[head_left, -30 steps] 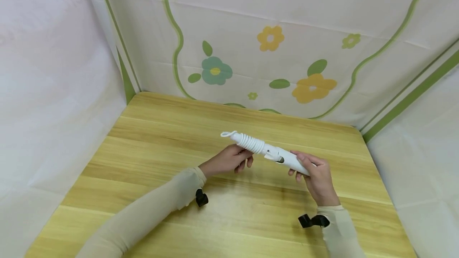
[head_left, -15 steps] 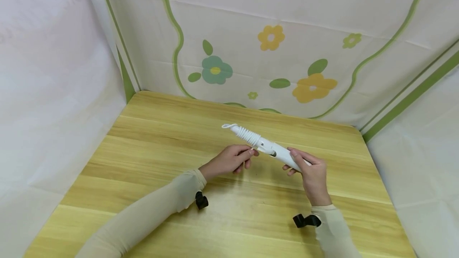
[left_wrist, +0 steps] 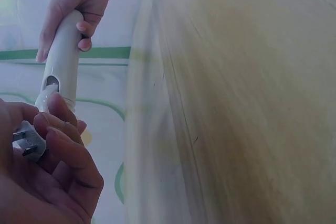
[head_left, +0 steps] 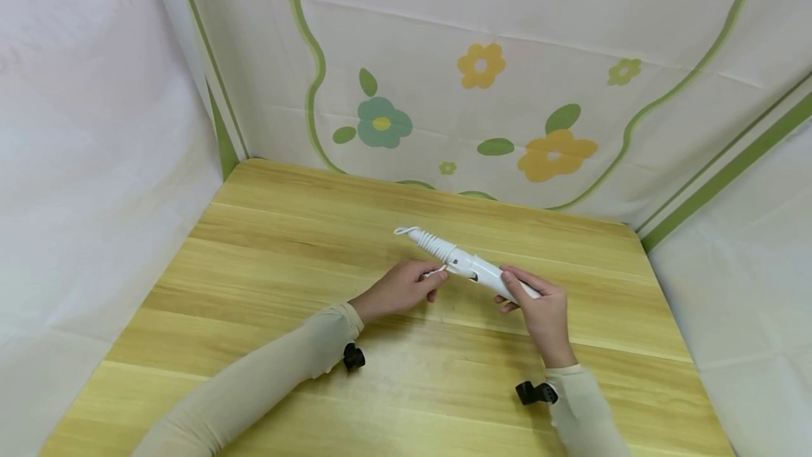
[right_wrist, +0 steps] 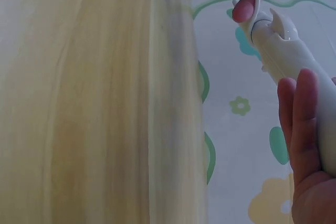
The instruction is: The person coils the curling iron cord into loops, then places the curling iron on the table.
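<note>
A white curling iron is held in the air above the table, tilted with its cord-wrapped end up and to the left. Its white cord winds in several turns around the barrel, and a loop sticks out past the tip. My right hand grips the handle, thumb on top. Close by the lowest turns, my left hand pinches the cord's plug, whose metal prongs show between thumb and fingers in the left wrist view. From the plug, a short length of cord runs to the iron in the right wrist view.
The wooden table spreads beneath both hands. Behind it hangs a white cloth with printed flowers, and plain cloth walls close off the sides. A black wrist camera sits on each sleeve.
My right hand and the curling iron have moved left, after a brief rise of the tip. The left hand stays nearly in place, and a short stretch of cord now shows at its fingertips.
</note>
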`<action>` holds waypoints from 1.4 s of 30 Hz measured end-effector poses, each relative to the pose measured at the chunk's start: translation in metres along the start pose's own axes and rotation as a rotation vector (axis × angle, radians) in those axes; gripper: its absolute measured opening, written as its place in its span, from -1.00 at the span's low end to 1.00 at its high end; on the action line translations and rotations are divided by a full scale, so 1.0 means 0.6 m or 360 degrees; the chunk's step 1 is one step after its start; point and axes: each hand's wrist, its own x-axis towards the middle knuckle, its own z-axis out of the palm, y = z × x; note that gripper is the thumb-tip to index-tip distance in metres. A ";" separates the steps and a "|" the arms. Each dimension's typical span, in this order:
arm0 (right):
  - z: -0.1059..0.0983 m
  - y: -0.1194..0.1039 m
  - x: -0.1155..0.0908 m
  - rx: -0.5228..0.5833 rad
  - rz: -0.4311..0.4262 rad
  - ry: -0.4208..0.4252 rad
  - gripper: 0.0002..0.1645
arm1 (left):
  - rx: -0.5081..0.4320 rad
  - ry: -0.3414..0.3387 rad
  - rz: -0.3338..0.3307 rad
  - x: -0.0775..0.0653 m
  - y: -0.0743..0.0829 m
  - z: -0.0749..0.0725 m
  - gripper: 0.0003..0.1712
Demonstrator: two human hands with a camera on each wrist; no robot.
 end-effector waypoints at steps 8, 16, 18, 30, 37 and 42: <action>0.004 0.005 -0.004 -0.0070 -0.0093 -0.0080 -0.71 | -0.0186 -0.0062 -0.0123 -0.002 -0.010 -0.005 -0.41; 0.006 0.007 -0.006 -0.0131 -0.0061 -0.0052 -0.70 | 0.0233 0.0038 0.0012 -0.006 -0.008 -0.007 -0.55; 0.005 0.008 -0.005 -0.0175 -0.0045 -0.0051 -0.70 | 0.0466 0.0126 0.0069 -0.007 -0.004 -0.008 -0.65; -0.006 0.006 -0.007 -0.0311 0.0160 -0.0316 -0.63 | 0.0593 0.0267 0.0249 -0.008 -0.002 -0.012 -0.66; -0.012 0.009 -0.009 -0.0308 0.0170 -0.0427 -0.64 | 0.0441 0.0165 0.0257 -0.005 -0.007 -0.018 -0.56; -0.012 0.010 -0.012 -0.0313 0.0138 -0.0447 -0.66 | 0.0299 -0.0066 0.0186 -0.008 0.000 -0.039 -0.60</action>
